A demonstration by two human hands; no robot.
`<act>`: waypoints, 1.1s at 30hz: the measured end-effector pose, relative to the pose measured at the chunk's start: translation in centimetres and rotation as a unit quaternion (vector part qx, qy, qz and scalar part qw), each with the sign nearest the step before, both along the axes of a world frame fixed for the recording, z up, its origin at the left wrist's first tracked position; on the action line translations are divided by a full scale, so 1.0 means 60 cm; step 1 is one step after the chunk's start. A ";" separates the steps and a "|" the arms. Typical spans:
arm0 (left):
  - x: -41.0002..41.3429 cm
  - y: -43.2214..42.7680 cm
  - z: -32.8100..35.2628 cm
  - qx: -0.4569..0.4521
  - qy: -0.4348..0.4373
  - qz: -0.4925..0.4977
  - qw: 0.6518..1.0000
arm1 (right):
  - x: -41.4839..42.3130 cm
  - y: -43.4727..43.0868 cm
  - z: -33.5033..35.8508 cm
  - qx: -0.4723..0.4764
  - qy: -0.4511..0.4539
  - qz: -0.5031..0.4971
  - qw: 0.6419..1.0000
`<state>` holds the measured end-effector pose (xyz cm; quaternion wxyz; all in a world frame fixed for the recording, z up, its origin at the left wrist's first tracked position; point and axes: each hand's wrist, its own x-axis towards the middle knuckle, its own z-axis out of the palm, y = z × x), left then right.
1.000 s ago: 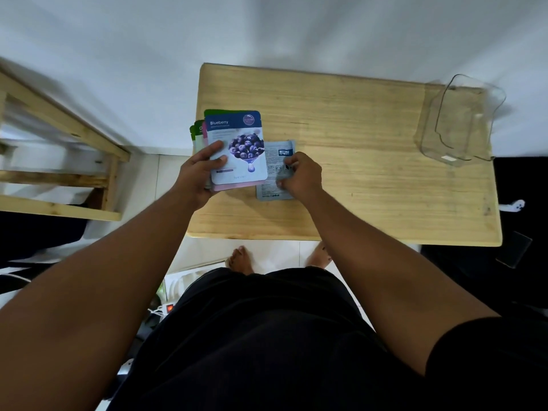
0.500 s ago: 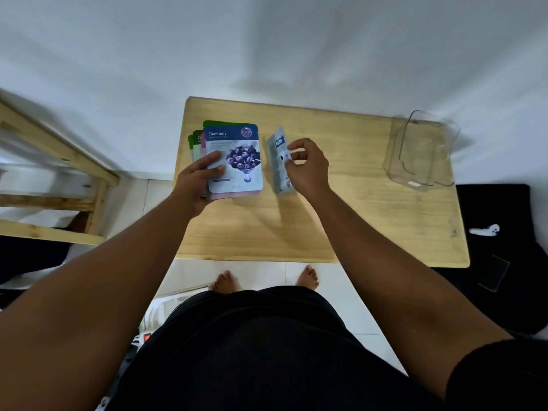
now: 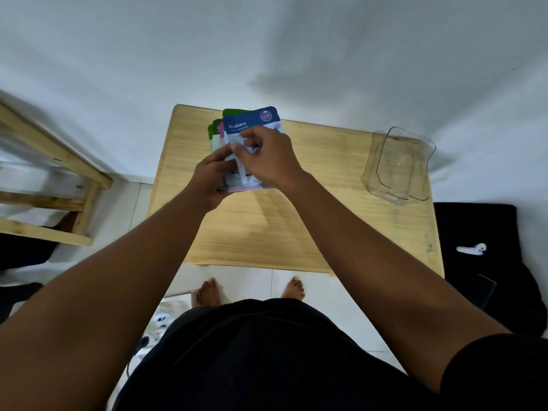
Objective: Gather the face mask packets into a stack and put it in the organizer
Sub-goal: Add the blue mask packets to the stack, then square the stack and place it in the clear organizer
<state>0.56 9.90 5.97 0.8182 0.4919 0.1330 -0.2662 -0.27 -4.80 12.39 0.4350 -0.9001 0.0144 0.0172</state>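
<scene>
A fanned stack of face mask packets [image 3: 237,126] is lifted above the far left part of the wooden table [image 3: 296,226]. A blue "Blueberry" packet lies on top, with green and pink packets showing behind it. My left hand [image 3: 212,180] grips the stack from below. My right hand [image 3: 267,157] presses a pale packet [image 3: 248,178] against the front of the stack; most of that packet is hidden by my fingers. The clear plastic organizer [image 3: 398,166] stands empty at the table's far right.
A wooden frame [image 3: 59,179] stands to the left of the table. On the right, a black surface [image 3: 486,262] holds a small white object [image 3: 471,249] and a dark phone. My bare feet show on the white floor below the table's near edge.
My right hand has carried the pale packet left from the table onto the stack. Both hands and the stack have risen and now meet over the table's far left.
</scene>
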 end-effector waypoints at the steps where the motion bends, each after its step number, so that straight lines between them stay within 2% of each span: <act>1: -0.002 -0.001 0.000 0.002 0.001 0.005 1.000 | 0.001 -0.007 0.004 0.007 -0.006 -0.003 1.000; 5: -0.007 0.000 0.009 0.014 0.011 0.014 1.000 | 0.000 -0.055 0.003 -0.009 -0.089 -0.057 0.994; 7: -0.008 0.004 0.010 0.016 0.001 0.000 1.000 | -0.004 -0.076 -0.007 0.067 -0.006 -0.047 0.997; 10: -0.013 0.006 0.017 0.025 -0.013 -0.026 0.999 | -0.014 -0.088 -0.019 0.227 0.155 -0.023 0.961; 12: -0.015 0.003 0.025 0.023 -0.023 -0.037 0.999 | -0.019 -0.093 -0.029 0.262 0.189 -0.045 0.945; 16: -0.014 -0.006 0.043 -0.046 -0.029 -0.048 0.997 | -0.020 -0.099 -0.040 0.292 0.188 -0.082 0.934; 19: -0.008 -0.020 0.051 -0.044 -0.034 -0.078 0.995 | -0.020 -0.106 -0.048 0.289 0.160 -0.107 0.938; 23: 0.001 -0.047 0.066 0.045 -0.042 -0.046 0.997 | -0.024 -0.113 -0.047 0.244 0.084 -0.105 0.961; 29: 0.036 -0.048 0.052 0.160 -0.100 -0.091 0.978 | -0.021 -0.140 -0.051 0.212 0.027 -0.071 0.974; 33: 0.045 -0.067 0.043 0.258 -0.212 -0.078 0.940 | -0.007 -0.158 -0.063 0.166 0.001 -0.085 0.982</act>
